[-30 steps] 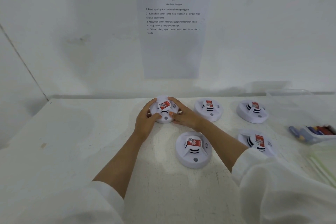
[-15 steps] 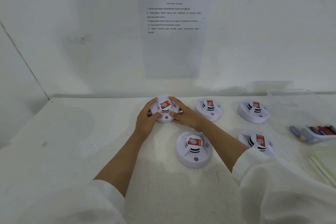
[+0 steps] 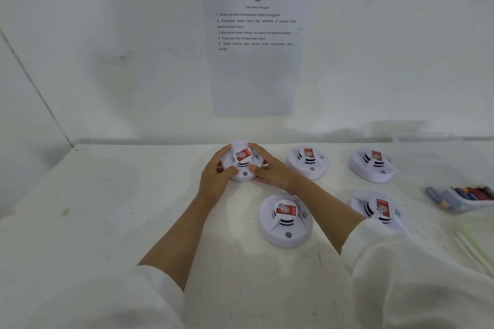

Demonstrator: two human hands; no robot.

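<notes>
Smoke detector (image 3: 242, 161): it stands face up toward the back of the white table (image 3: 107, 222), left of the other detectors (image 3: 307, 161). Both hands are on it. The left hand (image 3: 216, 179) wraps the left rim, fingers curled over the far edge and thumb on the near side. The right hand (image 3: 272, 172) wraps the right rim in the same manner. Whether the base is lifted off the table cannot be told.

Risks, greatest first. The grip reads as a twist or a lift to reach the back cover.
- If the unit is raised and turned over with the hands on the smooth rim alone, it may slip and drop onto the table.
- The right forearm lies just beside the near middle detector (image 3: 285, 220). Drawing the held unit back could knock that one out of place.
- A twist applied to the wrong part of the housing would strain the shell rather than free the base.
- A thumb resting close to the test button (image 3: 245, 173) may press it unintentionally.

Orientation. The body is round, so it has no long axis across the table. Its own axis runs upright, dome uppermost. The test button faces the person. The red label (image 3: 243, 154) on the crown lies askew, its long side running from the left toward the far right.
</notes>
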